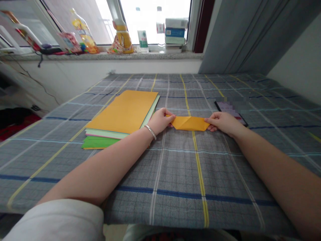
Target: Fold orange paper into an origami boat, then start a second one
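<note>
A folded orange paper (pixel 190 123), a long strip with slanted ends and a crease near its middle, is held between both hands just above or on the checked cloth. My left hand (pixel 162 121), with a silver bangle at the wrist, pinches its left end between thumb and fingers. At the right end, the thumb and fingers of my right hand (pixel 219 123) pinch the paper's corner. Beside my left hand lies a stack of coloured paper (pixel 125 112), orange on top, with pale green, pink and green sheets showing at its edges.
A phone (pixel 230 110) lies on the grey checked tablecloth (pixel 175 174), partly behind my right hand. Beyond the table, the window sill (pixel 95 57) holds bottles, packets and stacked boxes (pixel 175 31). A grey curtain hangs at the right.
</note>
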The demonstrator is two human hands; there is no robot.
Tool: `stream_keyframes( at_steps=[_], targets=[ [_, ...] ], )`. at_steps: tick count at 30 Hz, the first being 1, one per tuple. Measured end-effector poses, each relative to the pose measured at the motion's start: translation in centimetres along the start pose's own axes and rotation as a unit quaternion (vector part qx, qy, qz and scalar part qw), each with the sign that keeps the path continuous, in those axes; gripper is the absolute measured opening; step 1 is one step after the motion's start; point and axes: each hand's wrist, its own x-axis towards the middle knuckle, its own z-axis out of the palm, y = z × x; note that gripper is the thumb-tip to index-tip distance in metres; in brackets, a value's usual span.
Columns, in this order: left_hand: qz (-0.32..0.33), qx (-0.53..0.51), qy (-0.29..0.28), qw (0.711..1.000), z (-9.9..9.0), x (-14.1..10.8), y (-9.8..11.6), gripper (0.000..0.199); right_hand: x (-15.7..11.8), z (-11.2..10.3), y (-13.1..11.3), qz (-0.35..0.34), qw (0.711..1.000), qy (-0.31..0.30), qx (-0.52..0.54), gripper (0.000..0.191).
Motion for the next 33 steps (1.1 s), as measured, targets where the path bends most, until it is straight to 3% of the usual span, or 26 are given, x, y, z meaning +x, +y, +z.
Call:
stream_keyframes(
  at_steps=[4,9,13,20,27,30,33],
  targets=[
    [-0.07,0.021,-0.014,0.997,-0.2,-0.4,1.1,0.015,-0.8,0.2,-1.5,0.088,0.994,0.01,-0.063,0.026],
    [-0.09,0.063,-0.026,0.994,-0.2,-0.7,1.6,0.015,-1.0,0.3,-2.0,0.115,0.988,-0.004,-0.105,0.027],
    [-0.049,0.145,-0.028,0.988,0.0,-0.9,1.3,0.012,-1.2,0.5,-2.0,0.088,0.975,-0.008,-0.205,0.026],
    [0.056,0.248,-0.015,0.967,0.3,-0.5,0.4,0.009,-1.3,0.8,-1.8,-0.002,0.906,0.05,-0.42,0.029],
    [0.146,0.333,-0.039,0.931,0.3,-0.8,0.5,0.02,-1.3,0.9,-1.5,-0.012,0.869,0.031,-0.494,0.03],
    [0.149,0.353,-0.037,0.923,0.2,-0.9,0.4,0.021,-1.2,0.8,-1.1,-0.02,0.871,0.034,-0.489,0.03],
    [0.182,0.398,-0.026,0.899,0.3,-1.1,0.2,0.022,-0.9,0.6,-0.6,-0.09,0.882,0.053,-0.46,0.03]
  ],
)
